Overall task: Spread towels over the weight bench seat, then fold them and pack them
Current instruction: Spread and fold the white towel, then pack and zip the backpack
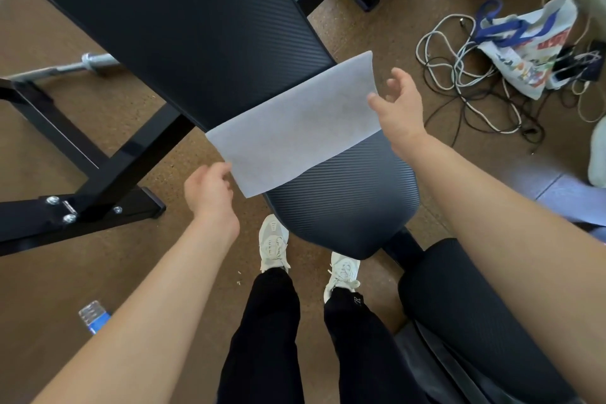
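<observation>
Black ribbed counter on a brown floor, one pale towel across it.

The counter's seat pad (344, 200) and long back pad (170, 26) meet at a gap, and a thin white towel (295, 128) lies flat over that join, its corners overhanging both sides (the seat's front part stays bare). On the floor (49, 147) around it rest a chrome barbell (65, 66), tangled cables (459, 82), a printed tote bag (531, 46), a plastic water bottle (93, 316) and white sneakers (273, 246).

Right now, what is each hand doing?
Left hand: fingers curled at the white towel's near corner; a firm pinch cannot be told.
Right hand: open, fingers spread, thumb touching the towel's far edge.
</observation>
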Available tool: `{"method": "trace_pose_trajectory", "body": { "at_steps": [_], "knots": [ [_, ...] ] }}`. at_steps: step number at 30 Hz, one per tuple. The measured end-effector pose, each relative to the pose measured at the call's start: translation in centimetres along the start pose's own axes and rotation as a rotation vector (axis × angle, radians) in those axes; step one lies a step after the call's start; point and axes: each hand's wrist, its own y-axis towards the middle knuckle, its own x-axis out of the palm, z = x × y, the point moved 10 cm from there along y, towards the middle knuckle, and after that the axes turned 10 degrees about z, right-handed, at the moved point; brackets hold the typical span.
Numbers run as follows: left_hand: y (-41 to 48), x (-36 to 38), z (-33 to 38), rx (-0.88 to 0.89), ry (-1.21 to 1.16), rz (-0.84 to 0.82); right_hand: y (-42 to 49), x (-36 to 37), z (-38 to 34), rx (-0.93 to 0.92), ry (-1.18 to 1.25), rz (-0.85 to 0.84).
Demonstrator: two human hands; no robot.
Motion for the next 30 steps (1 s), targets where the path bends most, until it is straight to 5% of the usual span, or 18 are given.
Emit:
{"method": "trace_pose_trajectory", "body": {
  "at_steps": [4,9,15,20,25,30],
  "knots": [
    [0.2,2.5,-2.1,0.021,0.208,-0.219,0.4,1.7,0.1,-0.075,-0.167,-0.069],
    [0.7,2.6,-1.5,0.122,0.306,-0.144,-0.6,1.9,1.0,-0.112,-0.248,0.023],
    [-1.7,2.2,5.6,0.685,0.443,-0.046,-4.3,1.3,10.1,0.299,-0.084,-0.004],
    [-4.8,4.6,11.0,0.961,0.421,-0.099,-8.9,2.9,14.6,0.572,0.158,-0.230],
    [-8.1,8.1,10.4,1.088,0.450,-0.341,-11.1,3.6,13.4,0.610,0.463,-0.287],
    [-11.7,9.6,5.8,1.161,0.482,-0.579,-12.0,3.5,11.9,0.591,0.508,-0.297]
  ]
}}
